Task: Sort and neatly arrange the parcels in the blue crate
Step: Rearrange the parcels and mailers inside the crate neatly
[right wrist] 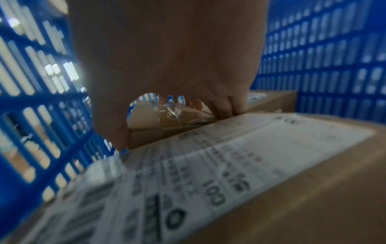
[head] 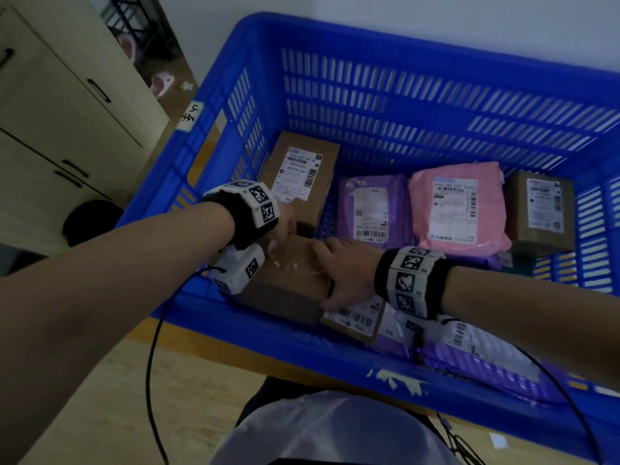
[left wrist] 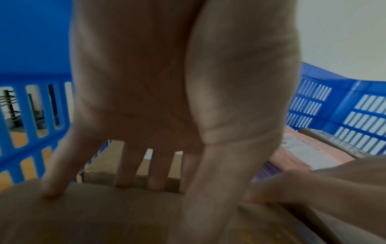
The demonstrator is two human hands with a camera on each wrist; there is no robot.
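Note:
In the near left corner of the blue crate (head: 369,35) lies a plain brown cardboard box (head: 292,280) with torn tape on top. My left hand (head: 283,229) reaches down onto its far left end. In the left wrist view its straight fingers (left wrist: 123,173) touch the far edge of that box (left wrist: 104,214) and the thumb lies along the top. My right hand (head: 345,270) grips the box's right end, the thumb at the near corner. The right wrist view shows its fingers (right wrist: 225,105) tucked into the gap beside the taped box (right wrist: 163,118).
A labelled brown box (head: 302,172) sits at the far left. To its right along the back lie a purple mailer (head: 372,209), a pink mailer (head: 459,206) and another brown box (head: 540,209). A small labelled box (head: 355,318) and purple mailers (head: 469,357) lie under my right wrist.

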